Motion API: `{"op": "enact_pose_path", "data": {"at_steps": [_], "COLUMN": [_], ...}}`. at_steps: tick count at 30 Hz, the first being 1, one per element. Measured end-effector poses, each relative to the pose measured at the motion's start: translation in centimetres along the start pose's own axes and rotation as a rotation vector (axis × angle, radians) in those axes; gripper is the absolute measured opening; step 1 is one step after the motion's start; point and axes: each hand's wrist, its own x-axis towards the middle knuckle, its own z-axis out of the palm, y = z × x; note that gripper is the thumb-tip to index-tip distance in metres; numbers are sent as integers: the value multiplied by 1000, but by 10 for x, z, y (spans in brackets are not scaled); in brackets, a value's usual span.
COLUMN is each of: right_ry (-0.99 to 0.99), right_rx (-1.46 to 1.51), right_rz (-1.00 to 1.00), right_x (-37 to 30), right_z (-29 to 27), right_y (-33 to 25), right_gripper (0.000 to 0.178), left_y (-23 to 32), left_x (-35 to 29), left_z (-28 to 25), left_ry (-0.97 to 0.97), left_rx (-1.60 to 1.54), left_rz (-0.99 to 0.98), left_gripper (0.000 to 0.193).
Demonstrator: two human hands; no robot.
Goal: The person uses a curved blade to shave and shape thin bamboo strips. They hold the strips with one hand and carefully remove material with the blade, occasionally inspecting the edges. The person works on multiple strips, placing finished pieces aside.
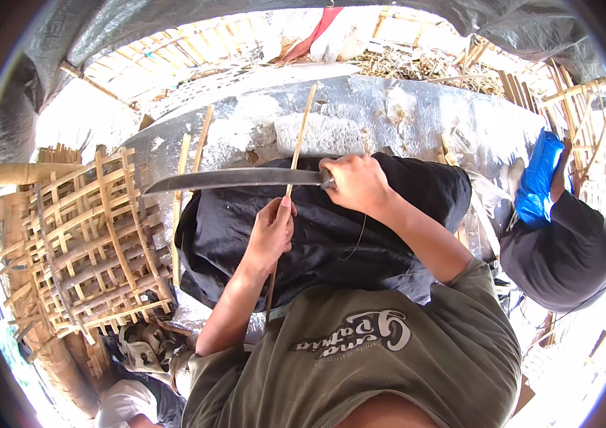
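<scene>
Your right hand gripped the long knife, your left hand the bamboo strip; a slip could cut that thumb.

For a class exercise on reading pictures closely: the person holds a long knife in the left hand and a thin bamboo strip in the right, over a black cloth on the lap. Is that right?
The hands are swapped. In the head view the right hand grips the long knife, and the left hand holds the thin bamboo strip. Both are over the black cloth, as stated.
</scene>
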Motion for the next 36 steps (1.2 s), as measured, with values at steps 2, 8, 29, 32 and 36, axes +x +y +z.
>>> {"op": "enact_pose_path", "data": {"at_steps": [2, 8, 29, 32, 36], "right_ry": [-24, -27, -61, 24, 38], "right_rx": [51, 18, -167, -135, -41], "right_rz": [-8, 3, 75, 210, 351], "right_x": [0, 8, 13, 27, 28], "right_z": [-1, 4, -22, -34, -48], "right_y": [-8, -8, 22, 47, 73], "right_gripper": [32, 30, 27, 23, 17], "left_y": [-4, -11, -4, 1, -3], "left_x": [-3, 1, -13, -26, -21], "left_z": [7, 11, 37, 31, 23], "left_ry": [51, 131, 286, 289, 273], "left_rx": [-14, -11, 453, 315, 395], "left_rz": [24, 18, 306, 246, 321], "left_gripper": [33, 33, 38, 36, 37]}}
